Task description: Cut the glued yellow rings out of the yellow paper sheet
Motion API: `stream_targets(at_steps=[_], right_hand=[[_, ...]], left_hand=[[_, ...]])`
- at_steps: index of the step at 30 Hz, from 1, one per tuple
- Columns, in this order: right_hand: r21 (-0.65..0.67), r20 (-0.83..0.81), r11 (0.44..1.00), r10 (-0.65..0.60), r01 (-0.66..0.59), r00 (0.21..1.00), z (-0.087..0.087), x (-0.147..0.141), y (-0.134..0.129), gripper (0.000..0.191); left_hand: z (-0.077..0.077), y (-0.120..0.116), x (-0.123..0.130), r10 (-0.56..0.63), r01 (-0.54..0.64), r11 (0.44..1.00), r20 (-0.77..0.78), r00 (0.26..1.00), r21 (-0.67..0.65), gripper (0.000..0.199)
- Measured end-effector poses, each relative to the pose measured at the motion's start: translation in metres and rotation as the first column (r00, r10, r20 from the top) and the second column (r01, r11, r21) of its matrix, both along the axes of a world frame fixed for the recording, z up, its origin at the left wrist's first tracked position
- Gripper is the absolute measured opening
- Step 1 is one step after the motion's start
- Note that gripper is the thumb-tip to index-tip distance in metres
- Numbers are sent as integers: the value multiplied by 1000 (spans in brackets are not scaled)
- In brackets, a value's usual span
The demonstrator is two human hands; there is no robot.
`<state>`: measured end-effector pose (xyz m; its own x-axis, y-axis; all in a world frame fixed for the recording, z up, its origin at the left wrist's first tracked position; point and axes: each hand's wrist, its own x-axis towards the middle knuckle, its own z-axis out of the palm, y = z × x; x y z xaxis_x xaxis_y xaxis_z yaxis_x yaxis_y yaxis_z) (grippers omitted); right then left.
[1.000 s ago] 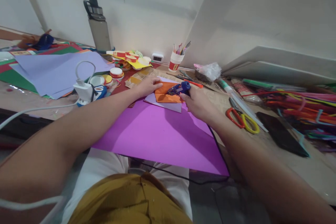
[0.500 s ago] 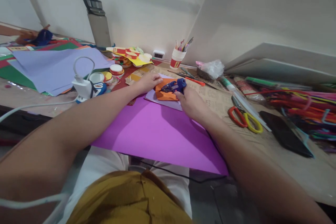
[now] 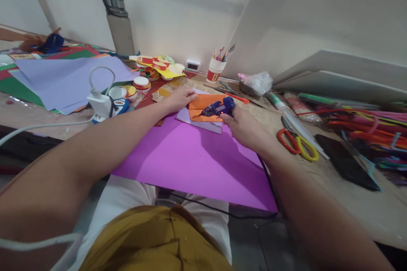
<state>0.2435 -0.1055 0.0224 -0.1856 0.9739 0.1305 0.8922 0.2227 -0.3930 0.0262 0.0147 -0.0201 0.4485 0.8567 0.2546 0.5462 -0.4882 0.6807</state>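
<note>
My right hand (image 3: 246,125) is wrapped round a blue hot glue gun (image 3: 219,106). A small red light shows near its handle, and its nozzle points left, over an orange sheet of paper (image 3: 206,100). The orange piece has a crosswise line or fold and lies on a lilac paper (image 3: 208,125). At its upper left corner, the fingers of my left hand (image 3: 182,98) are closed on the edge. Beneath is a large purple sheet (image 3: 190,161) that hangs over the table's front edge.
Red-and-yellow handled scissors (image 3: 297,144) and a black phone (image 3: 346,161) lie on the right. A white charger with cable (image 3: 101,103) stands left. A bottle (image 3: 121,29) and a paper cup of pens (image 3: 216,70) stand along the wall. Coloured paper (image 3: 70,78) is piled at left.
My right hand has moved the glue gun a little to the right, uncovering more of the orange paper. My left hand stays at the paper's corner.
</note>
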Motion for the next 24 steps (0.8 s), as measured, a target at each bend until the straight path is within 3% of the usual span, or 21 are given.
stream_targets(at_steps=[8,18,24], right_hand=[[-21,16,998,-61,62,998,2,-10,-1,28],[30,-70,999,-12,14,998,-9,-27,13,30],[-20,-58,1000,-7,6,998,-5,-23,7,28]], left_hand=[[2,-1,1,-4,4,1000,-4,1000,-2,25],[4,-3,2,-2,2,1000,9,1000,-13,29],[4,-3,2,-18,18,1000,2,1000,-12,30]])
